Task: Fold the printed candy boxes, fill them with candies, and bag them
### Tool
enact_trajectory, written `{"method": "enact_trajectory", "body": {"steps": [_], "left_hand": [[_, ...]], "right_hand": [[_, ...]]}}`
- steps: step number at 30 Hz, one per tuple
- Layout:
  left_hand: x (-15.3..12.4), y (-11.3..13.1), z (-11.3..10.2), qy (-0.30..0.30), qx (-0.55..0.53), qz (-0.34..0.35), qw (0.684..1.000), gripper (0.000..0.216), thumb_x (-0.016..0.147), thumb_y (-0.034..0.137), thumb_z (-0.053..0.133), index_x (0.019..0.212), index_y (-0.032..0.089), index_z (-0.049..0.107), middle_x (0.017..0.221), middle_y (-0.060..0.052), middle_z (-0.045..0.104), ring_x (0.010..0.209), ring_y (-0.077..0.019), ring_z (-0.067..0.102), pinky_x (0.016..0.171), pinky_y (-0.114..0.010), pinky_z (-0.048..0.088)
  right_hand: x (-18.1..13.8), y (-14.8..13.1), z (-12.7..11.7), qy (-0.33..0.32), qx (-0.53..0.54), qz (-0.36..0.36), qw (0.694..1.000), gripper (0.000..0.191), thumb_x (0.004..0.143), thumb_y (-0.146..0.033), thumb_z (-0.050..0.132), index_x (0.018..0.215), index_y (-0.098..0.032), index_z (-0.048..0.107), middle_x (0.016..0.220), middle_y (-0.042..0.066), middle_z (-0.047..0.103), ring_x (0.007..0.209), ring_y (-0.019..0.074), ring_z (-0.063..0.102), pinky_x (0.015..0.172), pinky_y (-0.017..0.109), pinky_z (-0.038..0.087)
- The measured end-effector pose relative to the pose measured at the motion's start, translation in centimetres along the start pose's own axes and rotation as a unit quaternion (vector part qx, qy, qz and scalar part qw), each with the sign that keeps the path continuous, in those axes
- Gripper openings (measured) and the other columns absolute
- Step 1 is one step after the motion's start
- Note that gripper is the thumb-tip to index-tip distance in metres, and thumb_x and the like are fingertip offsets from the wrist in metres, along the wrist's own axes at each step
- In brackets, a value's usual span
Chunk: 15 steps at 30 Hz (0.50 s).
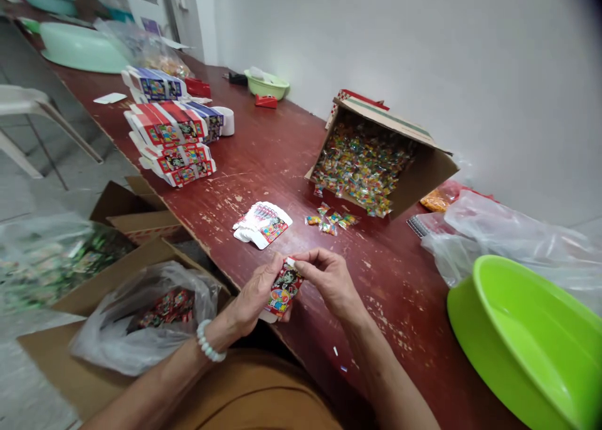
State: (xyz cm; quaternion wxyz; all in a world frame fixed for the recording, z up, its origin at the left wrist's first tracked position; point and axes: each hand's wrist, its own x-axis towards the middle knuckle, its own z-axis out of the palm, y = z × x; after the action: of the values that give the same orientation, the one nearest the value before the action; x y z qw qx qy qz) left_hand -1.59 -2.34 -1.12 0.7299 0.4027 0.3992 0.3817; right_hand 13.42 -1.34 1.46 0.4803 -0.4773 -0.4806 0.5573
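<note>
A small printed candy box (285, 288), red and black with a colourful front, is held upright over the table's near edge. My left hand (258, 292) wraps round its left side, a beaded bracelet on the wrist. The fingertips of my right hand (327, 276) pinch the white flap at the box's top. Just beyond my hands lies a fanned pile of flat printed boxes (264, 224). Several wrapped candies (331, 219) are scattered to the right of that pile. Behind them, a cardboard carton (426, 182) tipped on its side spills many more wrapped candies (360, 167).
Bundled printed boxes (172, 132) are stacked at the left on the red table (263, 148). A green basin (484, 330) and clear plastic bags (498, 229) are on the right. Below the left edge sits an open carton (51, 355) with a bag of small red packets (169, 308).
</note>
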Motion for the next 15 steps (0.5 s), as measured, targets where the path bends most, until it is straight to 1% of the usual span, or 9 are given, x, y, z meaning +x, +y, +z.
{"method": "enact_trajectory", "body": {"steps": [1,2,4,6,8,10,12,14,15], "left_hand": [[0.0,0.0,-0.2,0.000,0.015,0.004,1.000,0.071,0.088,0.074,0.043,0.099,0.010,0.071,0.066,-0.008,0.067,0.042,-0.0144,0.058,0.041,-0.024,0.045],[0.0,0.0,-0.3,-0.002,0.026,0.008,1.000,0.071,0.089,0.073,0.042,0.101,0.010,0.072,0.067,-0.008,0.067,0.043,-0.0144,0.058,0.041,-0.024,0.045],[0.0,0.1,-0.6,-0.006,0.034,0.018,0.999,0.067,0.091,0.070,0.043,0.115,0.014,0.069,0.069,-0.006,0.067,0.045,-0.0145,0.058,0.042,-0.024,0.046],[0.0,0.3,-0.7,-0.007,0.030,0.024,0.999,0.065,0.091,0.068,0.047,0.130,0.018,0.063,0.073,-0.005,0.068,0.049,-0.0146,0.059,0.044,-0.024,0.047],[0.0,0.5,-0.6,-0.003,0.026,0.023,0.999,0.066,0.090,0.066,0.051,0.137,0.020,0.059,0.078,-0.005,0.069,0.054,-0.0152,0.060,0.045,-0.024,0.048],[0.1,0.5,-0.5,0.004,0.026,0.013,1.000,0.067,0.089,0.065,0.054,0.137,0.019,0.059,0.083,-0.006,0.070,0.054,-0.0144,0.059,0.045,-0.023,0.047],[0.3,0.3,-0.5,0.013,0.029,0.012,0.999,0.064,0.089,0.064,0.055,0.133,0.019,0.062,0.090,-0.008,0.071,0.056,-0.0141,0.059,0.045,-0.022,0.046],[0.2,-0.2,-0.6,0.026,0.028,0.017,0.999,0.061,0.089,0.063,0.056,0.131,0.019,0.063,0.099,-0.010,0.071,0.062,-0.0150,0.062,0.049,-0.022,0.047],[0.0,-0.5,-0.7,0.029,0.022,0.016,0.999,0.060,0.089,0.062,0.057,0.132,0.021,0.061,0.101,-0.010,0.071,0.065,-0.0155,0.063,0.051,-0.023,0.048]], "right_hand": [[0.2,0.0,0.0,0.000,0.010,0.006,1.000,0.022,0.069,-0.037,0.082,0.076,-0.017,0.075,0.069,0.002,0.073,0.056,0.0124,0.059,0.054,0.025,0.049],[0.3,0.0,-0.1,-0.001,0.019,0.006,1.000,0.023,0.069,-0.037,0.082,0.075,-0.017,0.074,0.070,0.002,0.072,0.055,0.0121,0.058,0.052,0.024,0.048],[0.5,0.2,-0.3,-0.017,0.023,-0.010,1.000,0.024,0.070,-0.039,0.082,0.073,-0.018,0.072,0.077,0.003,0.073,0.060,0.0134,0.059,0.053,0.025,0.048],[0.4,0.4,-0.7,-0.049,0.007,-0.050,0.998,0.023,0.075,-0.040,0.079,0.074,-0.019,0.069,0.087,0.004,0.074,0.071,0.0164,0.063,0.061,0.028,0.052],[0.2,0.4,-1.1,-0.088,-0.047,-0.101,0.990,0.020,0.084,-0.039,0.072,0.078,-0.021,0.069,0.094,0.005,0.072,0.081,0.0188,0.065,0.071,0.032,0.053],[-0.2,0.3,-1.4,-0.112,-0.141,-0.163,0.970,0.015,0.092,-0.033,0.063,0.084,-0.022,0.069,0.098,0.006,0.071,0.089,0.0199,0.066,0.080,0.035,0.052],[-0.6,0.1,-1.6,-0.119,-0.246,-0.223,0.936,0.011,0.093,-0.026,0.060,0.089,-0.023,0.069,0.104,0.007,0.070,0.095,0.0208,0.065,0.086,0.037,0.050],[-0.4,0.1,-1.7,-0.132,-0.314,-0.256,0.905,0.009,0.092,-0.024,0.061,0.092,-0.022,0.069,0.106,0.009,0.069,0.099,0.0219,0.064,0.090,0.038,0.049],[0.0,0.2,-1.9,-0.149,-0.327,-0.254,0.898,0.010,0.092,-0.026,0.061,0.093,-0.022,0.069,0.105,0.009,0.069,0.098,0.0219,0.064,0.090,0.038,0.049]]}}
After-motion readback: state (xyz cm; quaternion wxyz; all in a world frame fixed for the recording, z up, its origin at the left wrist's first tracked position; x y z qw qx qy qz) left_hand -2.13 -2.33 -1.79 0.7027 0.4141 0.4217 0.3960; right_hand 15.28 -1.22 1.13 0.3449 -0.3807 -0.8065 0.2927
